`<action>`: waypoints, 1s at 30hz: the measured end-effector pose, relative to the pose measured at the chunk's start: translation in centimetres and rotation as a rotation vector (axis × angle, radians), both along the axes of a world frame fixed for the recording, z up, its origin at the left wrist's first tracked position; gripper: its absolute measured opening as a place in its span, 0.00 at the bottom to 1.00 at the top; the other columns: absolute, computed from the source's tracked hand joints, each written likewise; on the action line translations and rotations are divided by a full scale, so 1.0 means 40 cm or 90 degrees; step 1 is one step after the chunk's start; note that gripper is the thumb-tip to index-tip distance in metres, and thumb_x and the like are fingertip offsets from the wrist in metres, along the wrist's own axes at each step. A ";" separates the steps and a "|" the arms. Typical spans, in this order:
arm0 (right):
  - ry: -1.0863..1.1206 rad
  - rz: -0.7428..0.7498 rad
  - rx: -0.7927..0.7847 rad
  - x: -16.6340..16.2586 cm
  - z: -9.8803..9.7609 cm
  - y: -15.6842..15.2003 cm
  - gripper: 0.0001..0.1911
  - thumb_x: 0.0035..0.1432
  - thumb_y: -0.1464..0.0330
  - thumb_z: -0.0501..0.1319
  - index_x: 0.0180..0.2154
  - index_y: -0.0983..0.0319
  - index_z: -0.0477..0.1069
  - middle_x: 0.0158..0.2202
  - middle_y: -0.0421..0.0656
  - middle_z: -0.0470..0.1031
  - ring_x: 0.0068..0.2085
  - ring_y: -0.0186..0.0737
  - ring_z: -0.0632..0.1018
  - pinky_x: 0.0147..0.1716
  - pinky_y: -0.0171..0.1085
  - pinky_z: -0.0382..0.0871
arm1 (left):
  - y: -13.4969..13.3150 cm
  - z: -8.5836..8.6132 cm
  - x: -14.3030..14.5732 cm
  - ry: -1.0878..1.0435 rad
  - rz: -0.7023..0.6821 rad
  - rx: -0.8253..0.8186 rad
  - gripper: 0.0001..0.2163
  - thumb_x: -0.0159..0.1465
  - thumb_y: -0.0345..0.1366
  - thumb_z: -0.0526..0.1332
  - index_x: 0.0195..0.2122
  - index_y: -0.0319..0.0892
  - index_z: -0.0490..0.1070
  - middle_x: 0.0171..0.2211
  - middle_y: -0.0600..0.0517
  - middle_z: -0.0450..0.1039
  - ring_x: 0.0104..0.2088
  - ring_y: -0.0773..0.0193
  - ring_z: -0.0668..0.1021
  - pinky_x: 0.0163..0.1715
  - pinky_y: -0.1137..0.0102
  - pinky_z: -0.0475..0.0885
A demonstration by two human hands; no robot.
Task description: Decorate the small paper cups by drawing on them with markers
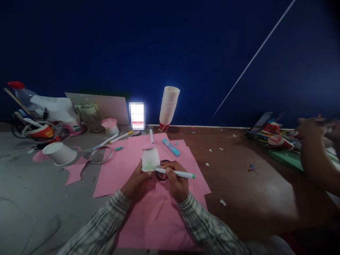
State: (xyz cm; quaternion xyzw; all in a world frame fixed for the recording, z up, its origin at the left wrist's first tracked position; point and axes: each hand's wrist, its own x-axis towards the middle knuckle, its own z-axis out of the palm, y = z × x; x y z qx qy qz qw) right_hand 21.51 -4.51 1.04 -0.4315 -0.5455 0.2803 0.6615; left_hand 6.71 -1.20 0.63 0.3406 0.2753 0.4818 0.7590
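Observation:
My left hand [137, 181] is closed round a white paper cup [150, 157] above pink paper sheets [111, 180]. Green marks like blades of grass are drawn on the cup's side. In my right hand [177, 180] a white felt-tip marker with a green end [183, 173] lies slanted, its tip at the cup's lower right edge. Just behind my right fingers a dark ring, perhaps a tape roll [161, 174], is partly hidden. A light-blue marker [171, 147] and a white marker [151, 136] lie beyond the cup.
A tall stack of paper cups [169, 108] leans near the blue wall. On the left are an overturned white cup [60, 153], a tape ring [101, 156], a glass jar [89, 115] and pink cutouts [75, 171]. Another person's arm [316, 159] reaches in at right. Paper scraps [222, 203] dot the table.

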 end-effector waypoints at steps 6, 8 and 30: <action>-0.011 -0.009 -0.006 -0.003 0.008 -0.001 0.13 0.67 0.61 0.59 0.33 0.60 0.76 0.26 0.41 0.75 0.26 0.38 0.76 0.29 0.39 0.75 | 0.004 -0.009 -0.006 -0.008 -0.007 0.007 0.19 0.49 0.37 0.79 0.38 0.40 0.76 0.25 0.55 0.73 0.26 0.66 0.71 0.28 0.72 0.64; 0.011 -0.015 -0.031 -0.004 0.011 -0.001 0.14 0.67 0.60 0.58 0.34 0.61 0.76 0.25 0.41 0.75 0.23 0.36 0.74 0.24 0.36 0.71 | 0.005 -0.014 -0.009 -0.004 -0.009 -0.002 0.20 0.49 0.37 0.79 0.39 0.39 0.76 0.27 0.54 0.75 0.26 0.66 0.72 0.28 0.72 0.64; 0.127 -0.029 -0.065 -0.009 0.016 0.002 0.18 0.66 0.53 0.60 0.32 0.60 0.74 0.20 0.36 0.68 0.21 0.34 0.70 0.21 0.34 0.68 | 0.002 -0.015 -0.014 -0.054 -0.076 0.015 0.14 0.55 0.36 0.75 0.41 0.41 0.77 0.31 0.52 0.78 0.29 0.64 0.75 0.35 0.69 0.70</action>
